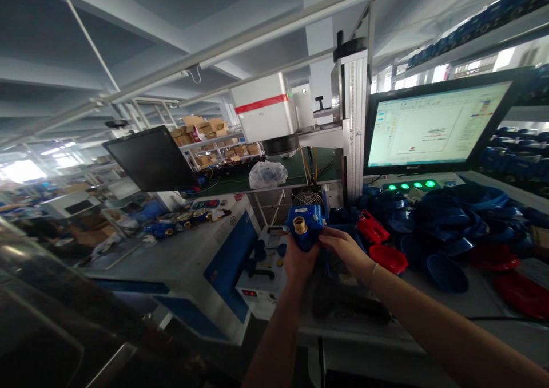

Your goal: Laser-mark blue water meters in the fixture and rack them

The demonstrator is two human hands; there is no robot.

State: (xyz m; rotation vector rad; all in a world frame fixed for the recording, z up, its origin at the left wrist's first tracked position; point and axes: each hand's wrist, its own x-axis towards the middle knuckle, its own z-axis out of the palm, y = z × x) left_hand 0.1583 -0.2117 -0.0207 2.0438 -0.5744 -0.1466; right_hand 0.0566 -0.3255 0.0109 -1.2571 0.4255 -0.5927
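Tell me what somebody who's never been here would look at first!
Probably the big glowing screen on the right, with green lights below it. Next, perhaps the white box with a red stripe, hanging above the hands. Then the blue part with a shiny, brass-coloured end, low in the middle, held by the left hand with the right hand against it.

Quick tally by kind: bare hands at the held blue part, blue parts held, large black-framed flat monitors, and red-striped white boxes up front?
Bare hands: 2, left hand and right hand
Held blue part with round brass-coloured fitting: 1
Large black-framed flat monitors: 2
Red-striped white box: 1
Total: 6
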